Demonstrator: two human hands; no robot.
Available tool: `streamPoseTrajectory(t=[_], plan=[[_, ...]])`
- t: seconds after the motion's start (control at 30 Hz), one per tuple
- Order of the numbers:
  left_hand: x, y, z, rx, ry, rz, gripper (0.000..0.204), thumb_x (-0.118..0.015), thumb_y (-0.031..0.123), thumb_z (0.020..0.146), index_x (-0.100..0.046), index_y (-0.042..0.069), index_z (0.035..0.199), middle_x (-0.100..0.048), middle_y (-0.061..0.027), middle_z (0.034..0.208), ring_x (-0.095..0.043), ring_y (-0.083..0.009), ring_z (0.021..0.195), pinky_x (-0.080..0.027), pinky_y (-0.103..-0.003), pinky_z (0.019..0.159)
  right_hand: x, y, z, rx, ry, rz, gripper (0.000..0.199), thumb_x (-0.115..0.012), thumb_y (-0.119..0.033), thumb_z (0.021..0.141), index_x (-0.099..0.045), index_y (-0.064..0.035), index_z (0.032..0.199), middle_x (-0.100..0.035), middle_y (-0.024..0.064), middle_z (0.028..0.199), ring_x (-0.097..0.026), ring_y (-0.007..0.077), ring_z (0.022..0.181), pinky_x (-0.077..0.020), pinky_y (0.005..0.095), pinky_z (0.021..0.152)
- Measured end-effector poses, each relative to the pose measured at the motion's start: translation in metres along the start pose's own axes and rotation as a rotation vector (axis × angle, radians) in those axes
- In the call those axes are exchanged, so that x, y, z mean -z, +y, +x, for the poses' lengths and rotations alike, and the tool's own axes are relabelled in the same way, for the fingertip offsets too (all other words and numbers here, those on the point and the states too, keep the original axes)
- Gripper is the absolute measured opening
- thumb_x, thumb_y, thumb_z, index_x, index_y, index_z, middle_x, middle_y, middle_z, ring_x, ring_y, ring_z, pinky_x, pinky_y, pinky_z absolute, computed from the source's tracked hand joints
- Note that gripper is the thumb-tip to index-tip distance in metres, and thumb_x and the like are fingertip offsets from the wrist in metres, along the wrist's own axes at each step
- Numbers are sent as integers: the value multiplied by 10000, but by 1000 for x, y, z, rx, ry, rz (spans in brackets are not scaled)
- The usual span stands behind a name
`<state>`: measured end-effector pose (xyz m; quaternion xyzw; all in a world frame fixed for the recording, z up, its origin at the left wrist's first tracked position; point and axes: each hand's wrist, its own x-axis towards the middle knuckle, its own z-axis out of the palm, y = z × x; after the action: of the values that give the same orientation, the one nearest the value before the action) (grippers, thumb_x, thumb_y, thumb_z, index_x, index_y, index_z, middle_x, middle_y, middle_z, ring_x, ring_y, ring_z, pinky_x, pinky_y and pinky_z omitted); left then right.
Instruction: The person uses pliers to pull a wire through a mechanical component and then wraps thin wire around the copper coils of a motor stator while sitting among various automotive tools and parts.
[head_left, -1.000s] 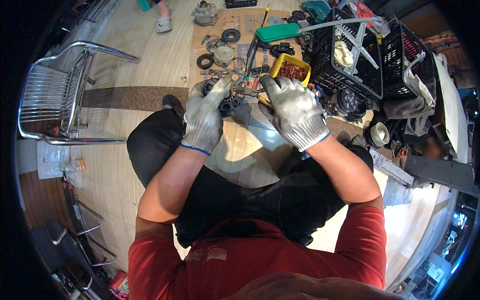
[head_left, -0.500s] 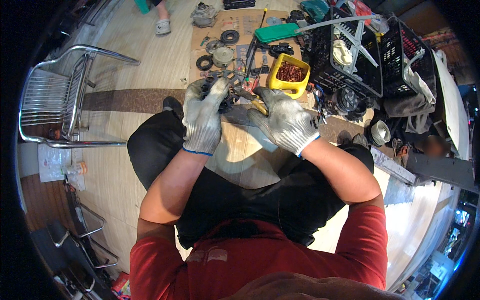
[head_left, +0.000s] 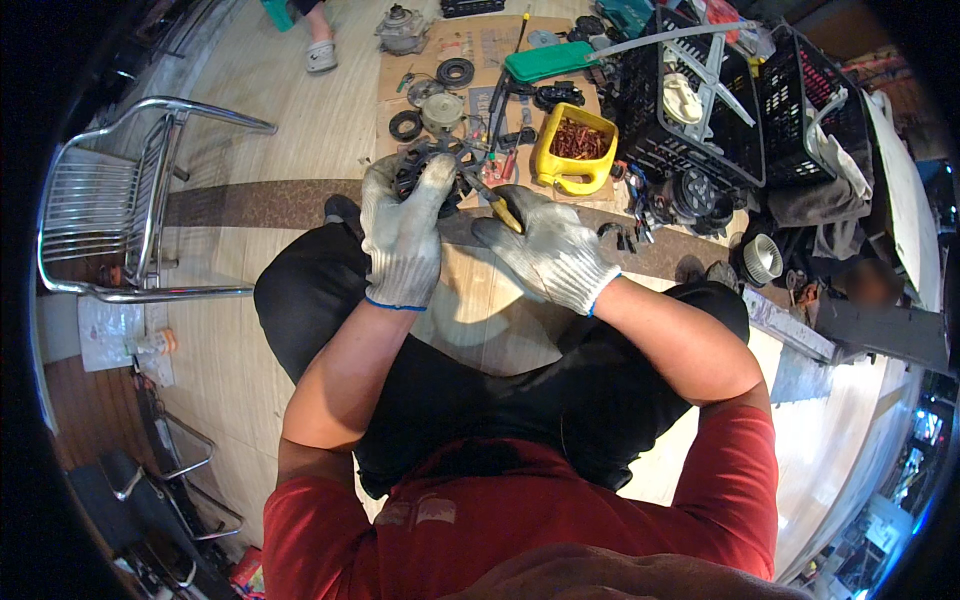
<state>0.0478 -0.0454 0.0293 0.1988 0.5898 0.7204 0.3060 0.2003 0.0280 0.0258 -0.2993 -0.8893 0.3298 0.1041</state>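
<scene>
My left hand (head_left: pixel 405 232), in a whitish knit work glove with a blue cuff edge, grips a dark, round, slotted part (head_left: pixel 411 170) that looks like a piece of a motor. Its thumb presses along the near side and partly covers it. A pair of pliers with yellow handles (head_left: pixel 507 214) is held in my right hand (head_left: pixel 552 248), gloved the same way. The pliers' jaws point left and reach the right edge of the dark part. Whether they pinch anything there is too small to tell.
Beyond my hands, a cardboard sheet (head_left: pixel 462 38) bears black rings (head_left: pixel 456 73), a round metal housing (head_left: pixel 441 112) and a green case (head_left: pixel 548 62). A yellow cut-open jug (head_left: pixel 545 165) holds copper-coloured scraps. Black crates (head_left: pixel 640 140) stand right; a metal chair (head_left: pixel 105 215) stands left.
My right hand and the pliers have shifted a little to the left, closer to the dark part. My left hand has moved only slightly, still holding that part.
</scene>
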Motion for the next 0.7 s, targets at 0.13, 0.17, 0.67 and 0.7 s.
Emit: streamPoseTrajectory(t=[0.13, 0.17, 0.67, 0.7], plan=[[-4, 5, -2, -67, -27, 59, 317, -680, 88, 868, -532, -60, 1106, -651, -131, 988, -654, -166, 835, -572, -300, 741, -7, 3, 3, 20, 21, -24, 470, -529, -499, 907, -543, -74, 1108, -657, 209, 830, -656, 388, 803, -526, 462, 653], [-6, 4, -2, -99, -13, 73, 315, -683, 87, 865, -534, -59, 1101, -652, -132, 989, -654, -166, 835, -572, -302, 738, -6, 1, 3, -17, 17, -5, 473, -532, -492, 907, -539, -61, 1102, -655, 213, 823, -656, 390, 797, -524, 460, 650], [4, -4, 12, 64, 14, -84, 264, -653, 82, 887, -534, -50, 1083, -653, -113, 950, -660, -163, 795, -581, -291, 696, 11, -14, 7, 74, 133, -297, 396, -560, -399, 911, -579, -5, 872, -637, 197, 747, -659, 341, 678, -519, 418, 552], [5, -6, 12, 56, 12, -68, 262, -649, 82, 890, -533, -50, 1085, -653, -113, 953, -658, -160, 799, -580, -290, 700, 12, -14, 7, 69, 121, -290, 397, -558, -399, 912, -580, -6, 865, -638, 199, 752, -659, 342, 681, -520, 418, 559]])
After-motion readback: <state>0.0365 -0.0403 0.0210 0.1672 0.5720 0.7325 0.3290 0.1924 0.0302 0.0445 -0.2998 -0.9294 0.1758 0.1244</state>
